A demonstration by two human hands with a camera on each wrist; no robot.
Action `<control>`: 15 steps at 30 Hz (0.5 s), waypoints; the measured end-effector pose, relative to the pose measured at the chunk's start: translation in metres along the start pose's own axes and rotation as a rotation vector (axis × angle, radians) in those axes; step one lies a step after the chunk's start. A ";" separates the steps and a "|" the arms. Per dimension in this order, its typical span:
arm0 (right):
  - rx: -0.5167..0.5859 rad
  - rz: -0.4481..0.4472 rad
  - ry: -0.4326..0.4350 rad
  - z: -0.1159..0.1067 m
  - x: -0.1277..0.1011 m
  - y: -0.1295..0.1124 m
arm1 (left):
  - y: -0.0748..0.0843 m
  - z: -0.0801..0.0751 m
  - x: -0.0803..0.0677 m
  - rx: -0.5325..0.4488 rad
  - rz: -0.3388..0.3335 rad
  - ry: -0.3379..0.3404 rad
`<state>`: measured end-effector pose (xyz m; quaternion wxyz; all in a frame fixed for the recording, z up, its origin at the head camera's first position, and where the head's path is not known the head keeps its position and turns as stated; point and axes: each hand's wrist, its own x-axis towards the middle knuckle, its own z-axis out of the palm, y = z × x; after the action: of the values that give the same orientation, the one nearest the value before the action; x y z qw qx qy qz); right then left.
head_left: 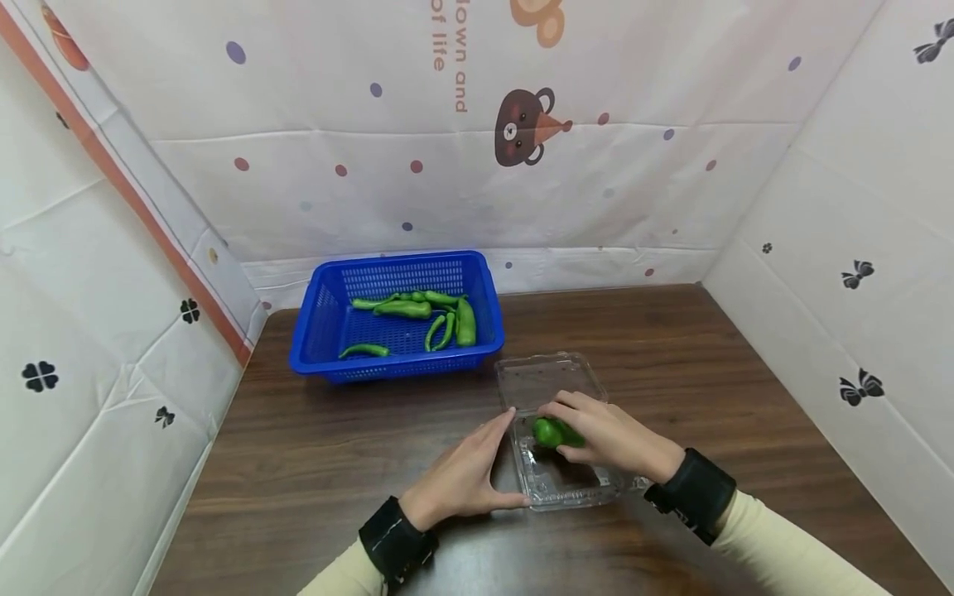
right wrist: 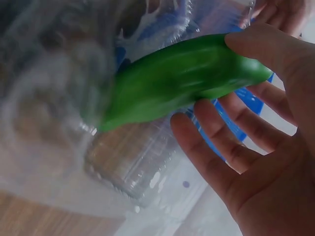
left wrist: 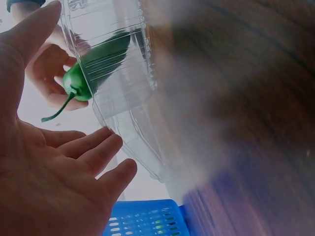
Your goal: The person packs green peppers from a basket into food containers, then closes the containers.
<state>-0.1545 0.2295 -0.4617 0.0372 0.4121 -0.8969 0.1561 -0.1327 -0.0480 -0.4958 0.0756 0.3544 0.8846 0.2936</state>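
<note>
Your left hand (head_left: 468,476) lies nearest you on the dark wooden table (head_left: 313,463), fingers straight and relaxed, its fingertips and thumb against the left wall of the clear plastic clamshell container (head_left: 561,484). It grips nothing. Your right hand (head_left: 611,437) is just beyond, over the container's open tray, with thumb and fingers pinching a smooth green pepper (head_left: 555,432). The right wrist view shows the pepper (right wrist: 182,78) held at its stem end between the thumb and fingers (right wrist: 216,147), its tip angled down toward the tray. The left wrist view shows the same pepper (left wrist: 93,69) through the clear wall, its thin stem curling outward. The container's lid (head_left: 550,379) lies folded open on the far side.

Farther back, a blue plastic mesh basket (head_left: 320,327) stands near the wall, well apart from both hands. Several long green peppers (head_left: 417,310) lie inside it.
</note>
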 end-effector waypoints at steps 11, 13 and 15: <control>-0.101 -0.007 -0.032 0.011 -0.001 -0.003 | 0.000 0.000 0.000 -0.013 -0.009 -0.017; -0.114 -0.005 -0.036 0.012 -0.001 -0.004 | 0.001 0.001 0.000 -0.022 -0.001 -0.014; -0.124 -0.003 -0.037 0.014 -0.001 -0.004 | 0.003 0.001 0.001 -0.031 0.007 -0.010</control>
<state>-0.1501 0.2237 -0.4738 0.0463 0.4132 -0.9047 0.0927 -0.1315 -0.0451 -0.4949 0.0848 0.3576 0.8784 0.3056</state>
